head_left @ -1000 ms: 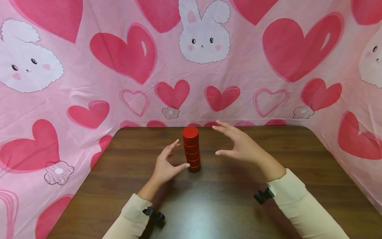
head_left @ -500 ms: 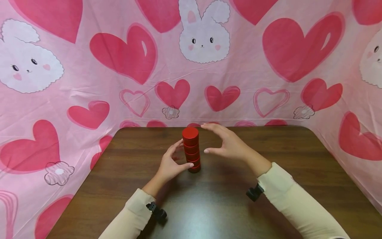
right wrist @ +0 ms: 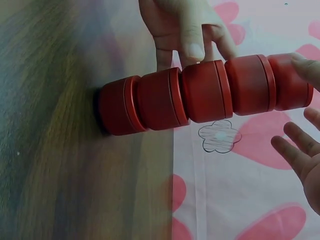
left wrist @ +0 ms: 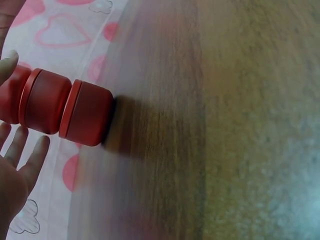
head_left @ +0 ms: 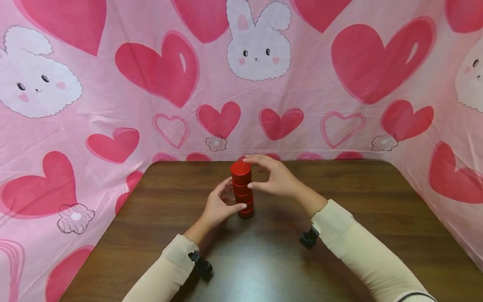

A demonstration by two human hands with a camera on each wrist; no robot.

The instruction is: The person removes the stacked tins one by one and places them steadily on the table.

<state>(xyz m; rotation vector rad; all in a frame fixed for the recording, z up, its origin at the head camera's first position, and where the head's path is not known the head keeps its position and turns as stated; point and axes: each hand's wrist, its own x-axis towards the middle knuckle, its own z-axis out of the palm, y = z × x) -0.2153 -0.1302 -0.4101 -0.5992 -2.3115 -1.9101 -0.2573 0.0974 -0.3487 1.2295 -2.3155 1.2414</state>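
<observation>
Several red round lidded containers, stacked in a tower [head_left: 242, 189], stand upright on the wooden table. My left hand [head_left: 218, 209] is at the tower's lower left, its thumb across the near side and its fingers behind. In the left wrist view its fingers [left wrist: 34, 162] look fairly straight beside the containers [left wrist: 90, 112]; whether they press on them I cannot tell. Higher up, my right hand [head_left: 277, 178] spreads thumb and fingers around the right of the top container [head_left: 240, 171]. The right wrist view has that thumb [right wrist: 307, 70] over the top container and fingers [right wrist: 292, 150] apart from it.
The dark brown table [head_left: 264, 260] reaches to a pink cloth backdrop [head_left: 181, 84] printed with hearts and rabbits, which surrounds its back and sides. Each wrist wears a small black camera [head_left: 309, 238] below a cream sleeve [head_left: 351, 239].
My right hand has moved left from well beside the tower to its top. The left hand has edged right, bringing thumb and fingers around the lower part. The tower has stayed put.
</observation>
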